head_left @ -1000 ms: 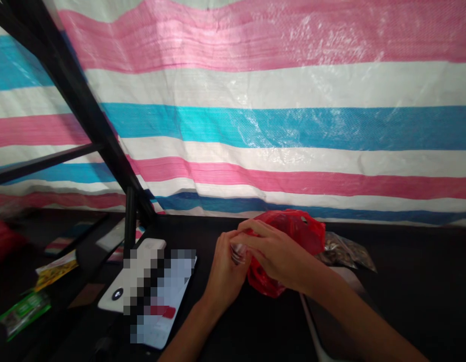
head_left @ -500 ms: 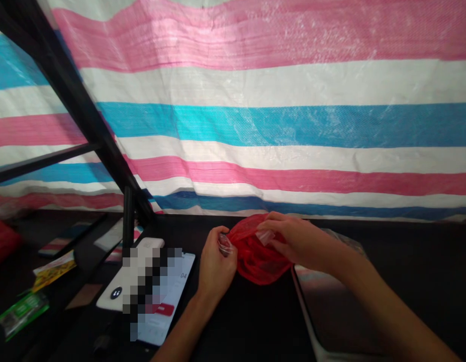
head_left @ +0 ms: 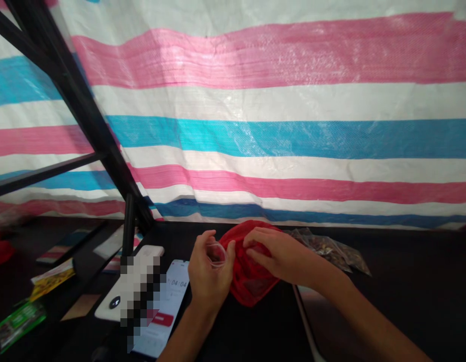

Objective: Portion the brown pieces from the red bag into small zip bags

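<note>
My left hand is curled around a small clear plastic thing with a round rim; most of it is hidden by the fingers, and I cannot tell whether it is a cup or a bag mouth. Just right of it lies a crumpled red plastic bag. Over the bag's mouth hangs my right hand, fingers bent and thumb apart from them, with nothing visible between. A clear bag of brown bits lies behind my right forearm.
Left of my hands lie a lit phone and a white device. Farther left are a green packet, a yellow packet and a black metal frame. A dark flat panel sits under my right forearm. Striped sheeting hangs behind.
The clear plastic piece pinched in my right hand no longer shows there. My left hand has turned, showing the round rim. The red bag has shifted slightly left and nearer; the view has tilted up.
</note>
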Action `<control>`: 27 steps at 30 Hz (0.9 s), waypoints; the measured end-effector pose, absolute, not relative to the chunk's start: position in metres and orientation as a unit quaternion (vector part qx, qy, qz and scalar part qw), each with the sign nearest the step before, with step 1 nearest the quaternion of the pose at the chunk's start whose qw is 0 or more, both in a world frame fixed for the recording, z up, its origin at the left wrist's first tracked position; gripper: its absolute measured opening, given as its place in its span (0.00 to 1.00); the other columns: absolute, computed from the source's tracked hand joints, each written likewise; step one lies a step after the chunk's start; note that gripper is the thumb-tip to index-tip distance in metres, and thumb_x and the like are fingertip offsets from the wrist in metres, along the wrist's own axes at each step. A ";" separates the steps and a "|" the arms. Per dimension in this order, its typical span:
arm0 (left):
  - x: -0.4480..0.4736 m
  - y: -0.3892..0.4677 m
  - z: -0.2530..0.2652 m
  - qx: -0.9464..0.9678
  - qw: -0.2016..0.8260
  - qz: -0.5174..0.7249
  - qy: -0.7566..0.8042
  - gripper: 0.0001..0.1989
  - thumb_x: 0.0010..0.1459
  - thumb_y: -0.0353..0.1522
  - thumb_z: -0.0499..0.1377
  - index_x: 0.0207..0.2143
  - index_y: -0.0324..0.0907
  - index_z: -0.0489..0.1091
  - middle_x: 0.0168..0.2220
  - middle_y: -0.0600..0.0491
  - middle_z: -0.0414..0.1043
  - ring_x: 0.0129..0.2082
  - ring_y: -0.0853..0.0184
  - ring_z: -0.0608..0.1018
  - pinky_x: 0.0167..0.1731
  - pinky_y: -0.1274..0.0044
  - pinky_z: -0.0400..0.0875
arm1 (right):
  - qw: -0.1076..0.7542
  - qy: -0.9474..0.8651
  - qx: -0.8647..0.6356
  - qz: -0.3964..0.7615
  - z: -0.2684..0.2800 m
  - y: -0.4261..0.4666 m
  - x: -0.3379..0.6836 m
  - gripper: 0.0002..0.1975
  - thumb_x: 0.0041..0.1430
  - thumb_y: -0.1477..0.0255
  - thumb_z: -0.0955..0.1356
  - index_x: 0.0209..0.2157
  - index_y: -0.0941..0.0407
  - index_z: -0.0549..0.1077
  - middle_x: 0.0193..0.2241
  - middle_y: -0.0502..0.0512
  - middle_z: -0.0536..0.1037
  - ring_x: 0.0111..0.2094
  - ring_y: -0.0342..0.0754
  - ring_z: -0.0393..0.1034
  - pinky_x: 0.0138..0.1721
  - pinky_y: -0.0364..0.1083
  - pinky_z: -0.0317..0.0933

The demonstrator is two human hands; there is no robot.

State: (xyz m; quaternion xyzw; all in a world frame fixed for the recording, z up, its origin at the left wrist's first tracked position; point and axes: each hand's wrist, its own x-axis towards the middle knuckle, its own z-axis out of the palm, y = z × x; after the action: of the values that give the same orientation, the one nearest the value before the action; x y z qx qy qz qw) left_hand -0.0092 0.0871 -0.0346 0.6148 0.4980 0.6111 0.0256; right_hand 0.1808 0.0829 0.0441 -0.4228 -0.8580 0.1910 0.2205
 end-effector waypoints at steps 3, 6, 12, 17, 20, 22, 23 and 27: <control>-0.013 0.087 -0.038 0.641 -0.032 0.610 0.466 0.21 0.58 0.35 0.66 0.52 0.44 0.65 0.33 0.56 0.69 0.27 0.68 0.74 0.30 0.75 0.72 | 0.273 -0.846 -0.408 0.208 0.057 0.071 0.167 0.03 0.66 0.73 0.67 0.40 0.52 0.72 0.42 0.50 0.79 0.44 0.48 0.72 0.48 0.47 0.61; -0.015 0.085 -0.041 0.668 -0.011 0.592 0.451 0.23 0.57 0.32 0.64 0.54 0.44 0.63 0.34 0.56 0.69 0.28 0.67 0.74 0.29 0.76 0.71 | 0.275 -0.848 -0.401 0.210 0.060 0.063 0.152 0.05 0.64 0.71 0.71 0.39 0.52 0.71 0.42 0.49 0.77 0.44 0.48 0.71 0.47 0.47 0.61; -0.012 0.083 -0.042 0.679 0.021 0.583 0.446 0.29 0.52 0.29 0.62 0.57 0.46 0.61 0.40 0.51 0.69 0.35 0.62 0.76 0.33 0.72 0.74 | 0.274 -0.853 -0.413 0.162 0.053 0.063 0.145 0.05 0.63 0.77 0.69 0.37 0.53 0.72 0.40 0.51 0.76 0.43 0.48 0.70 0.46 0.47 0.62; -0.010 0.083 -0.042 0.704 0.043 0.567 0.426 0.32 0.50 0.26 0.61 0.58 0.47 0.59 0.39 0.52 0.69 0.35 0.62 0.76 0.33 0.72 0.73 | 0.236 -0.877 -0.381 0.170 0.055 0.064 0.152 0.08 0.65 0.76 0.67 0.44 0.51 0.75 0.46 0.53 0.77 0.47 0.49 0.72 0.51 0.49 0.63; -0.011 0.083 -0.042 0.711 0.047 0.548 0.438 0.31 0.51 0.25 0.60 0.58 0.47 0.60 0.40 0.51 0.70 0.37 0.61 0.76 0.37 0.69 0.74 | 0.212 -0.880 -0.406 0.127 0.056 0.065 0.155 0.11 0.66 0.74 0.66 0.48 0.52 0.75 0.49 0.56 0.78 0.51 0.54 0.71 0.55 0.54 0.61; -0.011 0.083 -0.042 0.709 0.052 0.547 0.443 0.30 0.52 0.25 0.60 0.57 0.46 0.61 0.41 0.51 0.70 0.38 0.61 0.76 0.38 0.69 0.74 | 0.211 -0.869 -0.429 0.126 0.057 0.065 0.156 0.10 0.66 0.73 0.67 0.48 0.54 0.74 0.48 0.56 0.79 0.50 0.55 0.72 0.53 0.54 0.62; -0.011 0.083 -0.041 0.706 0.057 0.549 0.443 0.30 0.52 0.24 0.60 0.57 0.46 0.61 0.41 0.51 0.70 0.38 0.61 0.76 0.37 0.70 0.74 | 0.212 -0.864 -0.436 0.134 0.058 0.065 0.156 0.10 0.65 0.72 0.68 0.48 0.54 0.74 0.47 0.56 0.79 0.48 0.55 0.73 0.52 0.54 0.63; -0.010 0.083 -0.040 0.700 0.071 0.573 0.421 0.30 0.52 0.24 0.60 0.58 0.45 0.60 0.41 0.51 0.67 0.38 0.62 0.76 0.35 0.72 0.74 | 0.246 -0.847 -0.436 0.179 0.056 0.065 0.154 0.07 0.63 0.73 0.70 0.44 0.53 0.74 0.45 0.54 0.81 0.46 0.52 0.74 0.49 0.50 0.63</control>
State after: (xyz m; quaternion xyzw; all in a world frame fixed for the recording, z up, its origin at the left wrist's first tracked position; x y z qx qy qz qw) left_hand -0.0105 0.0832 -0.0402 0.7001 0.4208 0.5725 0.0708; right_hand 0.1539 0.0651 0.0563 -0.4363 -0.8468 0.1785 0.2463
